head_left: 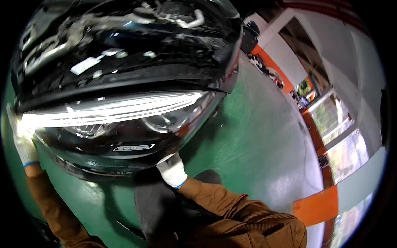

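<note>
While the headlight [120, 120] is sitting at the car's [124, 49] front over the green floor [256, 136], we are gripping its ends, left hand [20, 138] and right hand [171, 169] clenched; seating looks unfinished.

A white rectangular paper label [85, 65] lies tilted on the black panel under the raised hood, well above and between the two gloved hands. Just beside it, up and to its right, sits a smaller white rectangular sticker [112, 51]. A narrow dark slanted badge with a pale outline [133, 147] sits on the headlight's lower edge, near the right hand's glove and to its left.
</note>
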{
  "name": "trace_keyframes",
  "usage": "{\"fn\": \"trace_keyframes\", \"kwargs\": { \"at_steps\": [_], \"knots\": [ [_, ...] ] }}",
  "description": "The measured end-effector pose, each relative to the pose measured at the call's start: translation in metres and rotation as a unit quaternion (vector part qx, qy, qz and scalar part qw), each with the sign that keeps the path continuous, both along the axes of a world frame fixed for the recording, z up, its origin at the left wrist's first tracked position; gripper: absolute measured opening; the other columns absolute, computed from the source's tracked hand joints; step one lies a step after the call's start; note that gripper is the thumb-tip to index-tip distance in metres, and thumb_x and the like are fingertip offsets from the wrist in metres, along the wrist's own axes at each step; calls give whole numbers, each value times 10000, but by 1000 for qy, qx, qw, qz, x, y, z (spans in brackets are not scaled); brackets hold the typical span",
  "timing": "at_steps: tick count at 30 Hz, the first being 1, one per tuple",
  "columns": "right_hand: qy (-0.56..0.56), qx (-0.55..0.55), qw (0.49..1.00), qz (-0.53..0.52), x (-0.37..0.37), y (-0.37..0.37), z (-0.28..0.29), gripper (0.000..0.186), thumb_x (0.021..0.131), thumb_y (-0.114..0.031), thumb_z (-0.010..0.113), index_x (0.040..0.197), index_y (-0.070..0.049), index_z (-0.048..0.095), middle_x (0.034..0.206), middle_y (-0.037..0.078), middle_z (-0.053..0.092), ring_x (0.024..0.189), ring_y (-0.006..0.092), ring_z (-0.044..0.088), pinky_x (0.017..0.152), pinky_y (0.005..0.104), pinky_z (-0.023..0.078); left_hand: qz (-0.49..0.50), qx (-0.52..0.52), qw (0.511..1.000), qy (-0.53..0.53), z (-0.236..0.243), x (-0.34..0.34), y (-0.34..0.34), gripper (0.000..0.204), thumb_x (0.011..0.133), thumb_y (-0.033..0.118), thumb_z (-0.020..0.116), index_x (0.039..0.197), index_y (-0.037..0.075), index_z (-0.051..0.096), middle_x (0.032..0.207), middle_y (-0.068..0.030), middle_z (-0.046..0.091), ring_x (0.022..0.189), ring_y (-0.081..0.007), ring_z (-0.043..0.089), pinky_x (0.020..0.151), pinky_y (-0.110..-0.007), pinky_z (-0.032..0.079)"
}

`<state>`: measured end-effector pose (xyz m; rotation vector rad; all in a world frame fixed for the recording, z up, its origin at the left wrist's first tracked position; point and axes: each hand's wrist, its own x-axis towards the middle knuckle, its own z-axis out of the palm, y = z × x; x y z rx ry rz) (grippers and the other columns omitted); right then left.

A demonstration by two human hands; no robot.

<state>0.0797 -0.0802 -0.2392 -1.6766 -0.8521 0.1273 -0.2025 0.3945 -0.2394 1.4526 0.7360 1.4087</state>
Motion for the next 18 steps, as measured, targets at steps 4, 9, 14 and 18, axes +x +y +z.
{"fn": "trace_keyframes", "kwargs": {
  "at_steps": [4,9,14,18],
  "knots": [
    [47,1,998,-43,-3,8,18,540,811,-126,841,1233,-16,524,1121,149,629,1056,275,630,962,398,512,82,-130,972,-180,45,29,25,740,1041,682,437,1389,42,571,974,-141,693,574,-282,638,505,-429,558],
    [44,48,998,-13,-8,32,0,565,789,-202,876,1207,7,560,1142,175,585,1056,337,616,946,429,513,73,-41,987,-138,49,-6,54,664,1010,506,570,1490,50,523,1338,-218,622,892,-279,705,654,-404,621],
    [51,39,997,-31,-4,12,6,634,767,-297,908,1192,40,580,1164,225,547,1062,399,585,934,463,509,206,45,977,22,89,59,-79,953,882,-95,592,1708,73,149,1612,-217,450,1182,-251,633,917,-311,556],
    [41,20,999,-29,-3,16,9,665,777,-355,906,1166,70,574,1168,238,538,1051,419,577,937,479,505,306,-45,947,87,116,71,-124,675,1047,210,574,1653,68,312,1454,-195,568,1105,-261,606,946,-424,535]
  ]
}}
